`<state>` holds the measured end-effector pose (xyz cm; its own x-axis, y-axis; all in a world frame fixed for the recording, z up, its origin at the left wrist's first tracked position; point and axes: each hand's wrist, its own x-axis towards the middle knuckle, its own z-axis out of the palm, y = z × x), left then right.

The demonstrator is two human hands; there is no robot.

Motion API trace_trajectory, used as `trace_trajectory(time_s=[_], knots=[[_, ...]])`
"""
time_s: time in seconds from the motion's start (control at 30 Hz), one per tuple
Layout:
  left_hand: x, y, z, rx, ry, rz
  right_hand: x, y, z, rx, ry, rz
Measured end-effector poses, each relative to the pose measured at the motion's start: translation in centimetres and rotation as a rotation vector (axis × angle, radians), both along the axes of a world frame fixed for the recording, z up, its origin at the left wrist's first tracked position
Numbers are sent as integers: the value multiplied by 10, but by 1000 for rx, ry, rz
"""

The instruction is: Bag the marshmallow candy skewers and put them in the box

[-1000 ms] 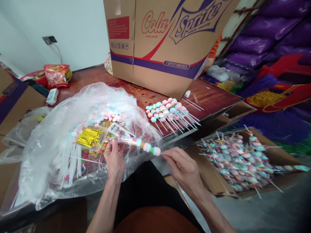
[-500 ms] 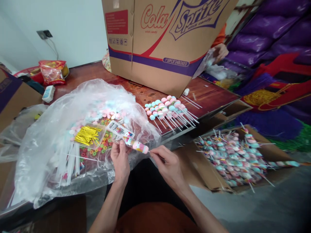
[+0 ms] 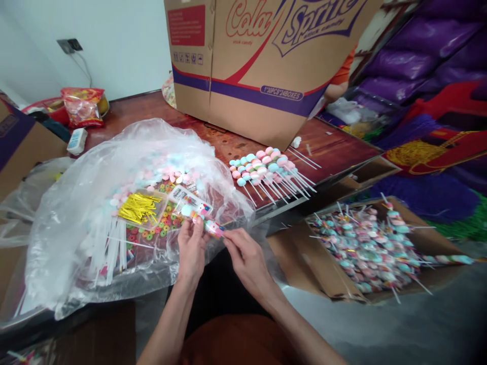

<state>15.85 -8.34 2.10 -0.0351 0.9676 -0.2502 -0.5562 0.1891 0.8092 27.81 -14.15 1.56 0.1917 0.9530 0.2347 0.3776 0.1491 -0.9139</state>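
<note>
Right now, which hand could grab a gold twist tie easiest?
Probably the left hand: it is nearer the gold twist ties. The right hand, farther away, pinches the candy skewer in its printed sleeve.

We see two hands, our left hand (image 3: 191,247) and our right hand (image 3: 243,256). They hold one candy stick (image 3: 207,223). There is one big printed box (image 3: 266,66), one clear bag (image 3: 125,213), and one open box of wrapped candy (image 3: 365,248), too many to count.

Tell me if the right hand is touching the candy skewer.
Touching. The head view shows the right hand with its fingertips pinching the skewer at its near end, while the left hand grips the wrapper.
</note>
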Motion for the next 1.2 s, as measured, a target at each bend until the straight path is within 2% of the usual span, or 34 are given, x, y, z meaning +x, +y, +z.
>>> trace_trajectory(time_s=[0.07,0.17,0.23,0.3,0.5,0.63,0.73,0.8,0.87,0.93,0.97,1.0,1.03,1.1,1.17,1.2], knots=[[-6,3,0,0,1,23,6,-5,-1,-122,59,42],[-11,1,-2,-15,34,-68,7,-9,-6,-263,159,51],[-11,-3,-5,-20,59,-110,1,-7,-8,-272,205,47],[-12,-6,-6,-18,73,-92,-8,-3,-10,-263,236,59],[-24,-12,-4,-71,7,-83,-33,4,-10,-311,353,184],[-36,-16,-4,-7,46,-36,-54,14,-5,-353,412,215],[-54,-22,-3,61,101,13,-78,25,2,-402,605,210],[-72,-27,1,89,56,-17,-94,32,9,-525,783,291],[-92,-32,6,113,-29,-53,-107,40,18,-669,866,472],[-112,-35,12,154,-88,1,-115,52,29,-716,709,727],[-121,-36,15,179,-100,66,-119,61,35,-665,529,817],[-129,-35,18,202,-101,146,-122,72,40,-573,304,847],[-136,-35,19,217,-93,230,-127,85,44,-454,63,822],[-147,-32,19,211,-60,366,-141,115,49,-226,-362,602],[-154,-30,16,163,-35,417,-158,144,47,-133,-663,426],[-157,-29,13,133,-33,419,-167,157,44,-122,-786,391]])
